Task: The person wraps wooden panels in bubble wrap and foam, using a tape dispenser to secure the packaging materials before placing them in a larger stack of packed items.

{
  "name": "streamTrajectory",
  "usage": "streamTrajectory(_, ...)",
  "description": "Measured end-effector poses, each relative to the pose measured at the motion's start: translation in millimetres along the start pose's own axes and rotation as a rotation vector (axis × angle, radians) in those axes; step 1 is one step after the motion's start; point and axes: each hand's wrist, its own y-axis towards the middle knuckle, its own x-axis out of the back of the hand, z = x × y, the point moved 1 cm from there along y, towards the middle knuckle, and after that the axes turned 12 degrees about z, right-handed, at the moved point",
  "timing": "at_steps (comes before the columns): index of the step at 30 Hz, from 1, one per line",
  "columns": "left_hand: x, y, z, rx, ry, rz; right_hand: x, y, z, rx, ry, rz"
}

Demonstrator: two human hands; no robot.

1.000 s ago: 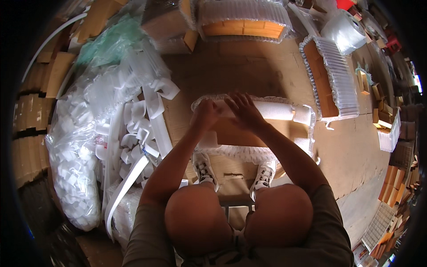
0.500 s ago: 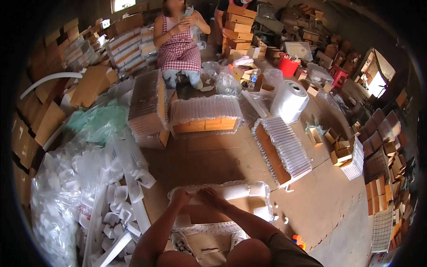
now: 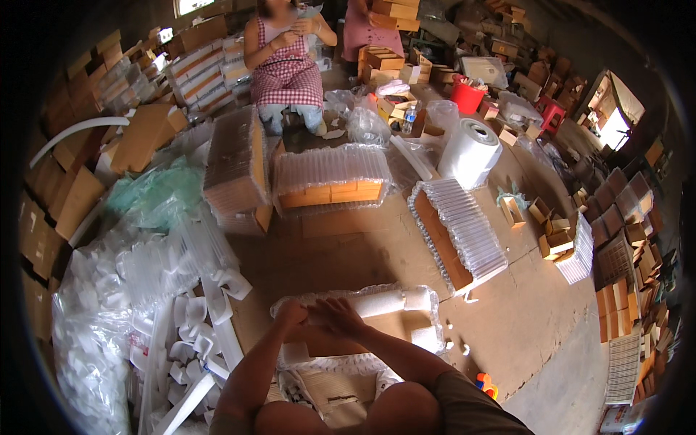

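Observation:
A wooden furniture piece (image 3: 391, 330) lies in front of my knees, ringed by clear air-column wrap (image 3: 436, 308). White foam padding (image 3: 380, 304) runs along its far edge, and a white foam block (image 3: 425, 338) sits at its right end. My left hand (image 3: 291, 312) is closed at the far left corner; whatever is in its fingers is hidden. Close beside it, my right hand (image 3: 338, 317) lies palm down over the far edge, its fingers stretched toward the left hand. The foam under both hands is mostly covered.
Loose white foam pieces (image 3: 190, 312) and clear plastic bags (image 3: 94, 319) heap up at left. Wrapped wooden drawer units (image 3: 330, 181) stand ahead, another (image 3: 464, 235) to the right. A plastic film roll (image 3: 471, 156) stands beyond. One person (image 3: 286, 65) sits ahead; another (image 3: 370, 32) handles wooden boxes.
My right hand has moved left, nearer my left hand, with its fingers more spread. The person at the back has shifted, lifting part of the box stack. The view has tilted slightly.

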Motion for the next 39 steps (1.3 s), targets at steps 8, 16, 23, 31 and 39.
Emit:
streamTrajectory(8,-22,-6,5,-0.144,0.169,-0.186,-27,-2,-4,-0.118,-0.301,0.190)
streamTrajectory(16,-27,-52,-10,-0.410,-0.345,-0.355,-29,1,-13,-0.099,-0.279,0.143)
streamTrajectory(23,-28,-113,76,-0.287,-0.608,-0.465,-17,1,-8,-0.041,-0.219,0.072)
streamTrajectory(31,-151,-277,231,0.264,-0.042,-0.459,-19,7,-13,0.002,-0.224,0.242)
streamTrajectory(39,-176,-369,258,0.507,0.214,-0.509,36,8,15,0.019,0.094,0.081)
